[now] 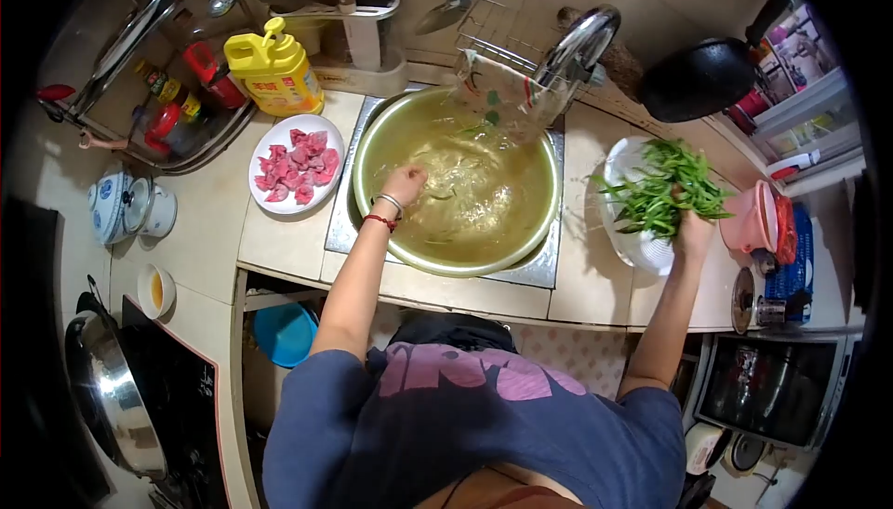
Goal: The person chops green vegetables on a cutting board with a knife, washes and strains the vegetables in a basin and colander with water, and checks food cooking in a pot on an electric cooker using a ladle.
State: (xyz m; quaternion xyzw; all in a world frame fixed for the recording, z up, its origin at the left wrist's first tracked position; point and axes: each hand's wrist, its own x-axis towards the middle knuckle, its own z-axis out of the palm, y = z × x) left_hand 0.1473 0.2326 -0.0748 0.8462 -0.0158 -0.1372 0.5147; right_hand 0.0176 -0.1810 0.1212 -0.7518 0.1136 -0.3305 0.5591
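Observation:
A large round basin [551, 194] of water sits in the sink, with a few bits of green floating in it. My left hand [406, 183] is over the water on the basin's left side, fingers curled together; what they hold, if anything, is too small to name. On the right, my right hand [693, 230] is closed on a bunch of leafy greens [665, 183] over a white colander [642, 250]. The greens hide part of my fingers.
A white plate of raw meat pieces [298, 167] stands left of the basin, below a yellow jug [273, 72]. The faucet [579, 44] rises behind the basin. A pink container [750, 218] is right of the colander. A small bowl [155, 290] sits at left.

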